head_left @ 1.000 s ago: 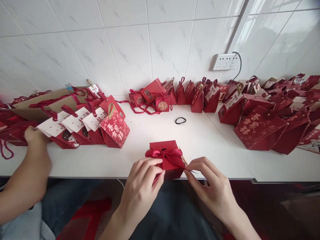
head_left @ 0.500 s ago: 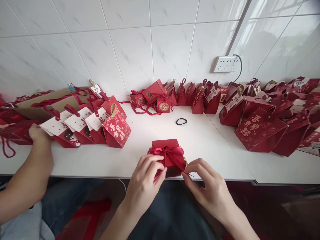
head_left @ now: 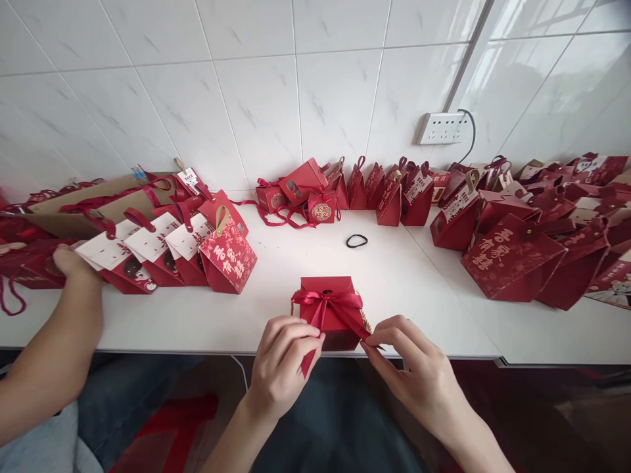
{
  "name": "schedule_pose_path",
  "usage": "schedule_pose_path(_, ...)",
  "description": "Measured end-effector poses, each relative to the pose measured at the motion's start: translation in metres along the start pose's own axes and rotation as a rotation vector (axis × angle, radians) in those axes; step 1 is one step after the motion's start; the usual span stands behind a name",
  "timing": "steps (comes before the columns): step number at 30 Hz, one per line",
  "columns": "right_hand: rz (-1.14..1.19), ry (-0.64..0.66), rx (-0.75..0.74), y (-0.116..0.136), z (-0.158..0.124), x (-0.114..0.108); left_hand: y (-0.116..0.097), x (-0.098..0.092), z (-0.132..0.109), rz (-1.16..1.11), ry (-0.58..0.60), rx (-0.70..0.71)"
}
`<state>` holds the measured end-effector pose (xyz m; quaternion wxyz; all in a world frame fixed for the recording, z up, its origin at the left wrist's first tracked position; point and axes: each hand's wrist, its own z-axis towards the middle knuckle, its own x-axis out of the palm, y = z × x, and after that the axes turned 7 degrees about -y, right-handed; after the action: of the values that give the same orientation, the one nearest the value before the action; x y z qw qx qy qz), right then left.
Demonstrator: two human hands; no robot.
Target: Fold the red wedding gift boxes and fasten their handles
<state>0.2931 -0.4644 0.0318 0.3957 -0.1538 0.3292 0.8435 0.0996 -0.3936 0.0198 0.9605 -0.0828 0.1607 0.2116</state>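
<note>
A small red gift box (head_left: pixel 326 285) stands at the table's front edge, with a gold braided cord showing at its sides. Across its front runs a shiny red ribbon (head_left: pixel 345 300) tied in a bow, its two tails hanging down and apart. My left hand (head_left: pixel 286 358) pinches the left tail, whose end sticks out below the fingers. The right tail's tip is between the thumb and fingers of my right hand (head_left: pixel 411 355), at the box's lower right corner.
On the white table (head_left: pixel 276 263) lies a black hair tie (head_left: pixel 357 241). Red gift boxes stand along the wall, in a row at left (head_left: pixel 229 256) and piled at right (head_left: pixel 513 253). Another person's hand (head_left: pixel 73 259) holds a red box at far left. A power strip (head_left: pixel 442 128) is on the wall.
My left hand has moved down from the bow and now grips the left ribbon tail lower. My right hand stays on the right tail, slightly lower.
</note>
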Motion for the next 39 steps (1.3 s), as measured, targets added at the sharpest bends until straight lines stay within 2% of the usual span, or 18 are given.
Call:
schedule_pose_path(8,-0.003,0.012,0.004,-0.001,-0.001,0.002,0.004,0.0,-0.007,-0.015,0.015,0.041)
schedule_pose_path(15,-0.018,0.032,0.005,-0.001,-0.002,-0.001,0.009,-0.008,-0.019,0.01,0.026,0.124)
schedule_pose_path(22,-0.038,0.077,0.003,0.0,-0.003,0.0,0.01,-0.012,-0.021,-0.014,0.046,0.141)
schedule_pose_path(29,-0.05,0.108,-0.047,-0.001,0.002,-0.003,0.008,-0.009,-0.022,-0.054,0.063,0.038)
schedule_pose_path(34,0.025,0.099,-0.053,0.011,0.004,-0.004,0.001,-0.014,-0.018,-0.119,0.069,-0.019)
schedule_pose_path(37,0.138,0.143,-0.001,0.022,0.0,0.001,-0.004,-0.018,-0.017,-0.181,0.055,-0.068)
schedule_pose_path(39,0.21,0.195,0.104,0.027,-0.002,0.008,-0.008,-0.02,-0.015,-0.186,0.051,-0.095)
